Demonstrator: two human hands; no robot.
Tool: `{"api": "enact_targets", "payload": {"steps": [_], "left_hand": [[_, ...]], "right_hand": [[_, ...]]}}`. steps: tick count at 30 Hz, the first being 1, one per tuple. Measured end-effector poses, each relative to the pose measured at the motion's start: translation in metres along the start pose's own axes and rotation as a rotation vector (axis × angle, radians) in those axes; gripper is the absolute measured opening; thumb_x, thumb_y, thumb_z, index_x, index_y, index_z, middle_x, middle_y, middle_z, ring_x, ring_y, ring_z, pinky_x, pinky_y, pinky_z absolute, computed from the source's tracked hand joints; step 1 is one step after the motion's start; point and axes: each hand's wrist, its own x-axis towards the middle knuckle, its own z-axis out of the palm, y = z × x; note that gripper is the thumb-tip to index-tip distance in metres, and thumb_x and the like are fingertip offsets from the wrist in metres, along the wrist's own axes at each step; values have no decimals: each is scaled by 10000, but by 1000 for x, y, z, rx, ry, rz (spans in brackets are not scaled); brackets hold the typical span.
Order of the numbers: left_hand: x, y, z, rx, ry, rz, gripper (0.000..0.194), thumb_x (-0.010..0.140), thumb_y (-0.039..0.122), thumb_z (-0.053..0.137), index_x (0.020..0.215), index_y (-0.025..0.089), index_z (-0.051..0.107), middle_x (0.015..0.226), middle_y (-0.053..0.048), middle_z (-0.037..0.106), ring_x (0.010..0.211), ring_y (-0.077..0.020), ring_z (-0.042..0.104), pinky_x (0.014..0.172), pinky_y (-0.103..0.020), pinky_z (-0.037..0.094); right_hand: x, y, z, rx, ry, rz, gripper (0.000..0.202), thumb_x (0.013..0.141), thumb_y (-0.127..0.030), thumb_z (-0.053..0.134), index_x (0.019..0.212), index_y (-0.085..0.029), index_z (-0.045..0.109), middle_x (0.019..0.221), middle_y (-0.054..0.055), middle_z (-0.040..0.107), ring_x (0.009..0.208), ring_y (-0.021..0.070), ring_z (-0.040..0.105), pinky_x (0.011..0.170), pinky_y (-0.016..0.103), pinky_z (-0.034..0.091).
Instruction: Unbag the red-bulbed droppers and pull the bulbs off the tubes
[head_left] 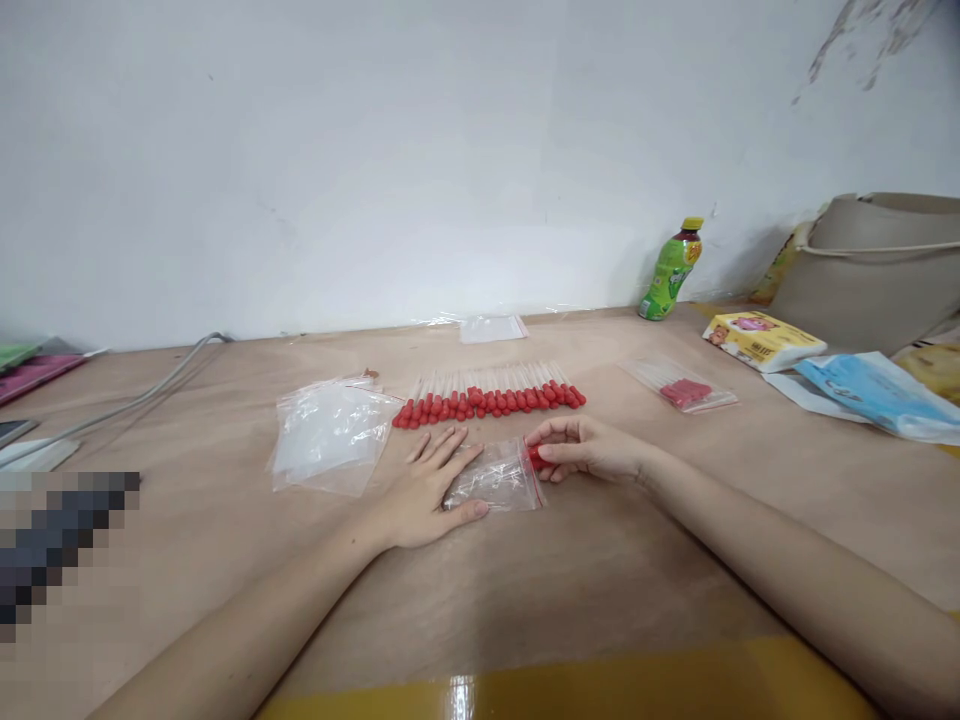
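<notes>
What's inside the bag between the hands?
The zip bag apparently holds clear stems, red ends at its mouth. The right hand partly hides those; the left hand covers one side.

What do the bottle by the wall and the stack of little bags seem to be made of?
Bottle: probably glossy plastic, given its moulded shape and bright printed wrap.
Bags: likely thin, clear plastic film, judging by shiny creases and see-through edges.

No words can be read. The marks on the green bottle (666, 280) at two o'clock and the yellow pack (772, 346) at three are too small.
</notes>
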Motion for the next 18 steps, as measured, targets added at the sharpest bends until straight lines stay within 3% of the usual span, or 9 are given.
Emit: {"api": "enact_targets", "payload": {"steps": [4, 9, 13, 18], "left_hand": [[0, 0, 0, 1, -17, -9, 740, 799, 678, 288, 1400, 271, 143, 1479, -44, 46, 1356, -253, 24, 1095, -482, 70], [-1, -1, 0, 15, -30, 29, 838, 760, 715, 317, 1409, 243, 75, 1476, -68, 4, 1352, -275, -11, 1087, -502, 54], [-2, -1, -1, 15, -37, 32, 858, 754, 721, 316, 1411, 232, 58, 1475, -74, -15, 1351, -280, -16, 1089, -497, 44], [-2, -1, 0, 22, -22, 37, 848, 754, 719, 317, 1410, 241, 72, 1477, -71, 4, 1352, -285, -3, 1087, -501, 38]], "right_hand": [[-1, -5, -6, 31, 25, 8, 336, 696, -390, 682, 906, -136, 615, 798, 42, 671, 612, 80, 625, 616, 203, 514], [-10, -26, -29, -71, 92, -59, 278, 705, -368, 681, 858, -140, 638, 810, 46, 680, 612, 72, 606, 579, 184, 483], [-26, -51, -40, -123, 307, -207, 294, 688, -403, 684, 843, -156, 643, 821, 51, 681, 658, 92, 615, 583, 191, 476], [-28, -69, -34, -333, 594, -441, 356, 682, -473, 663, 876, -178, 614, 867, 59, 675, 730, 140, 624, 677, 279, 505]]}}
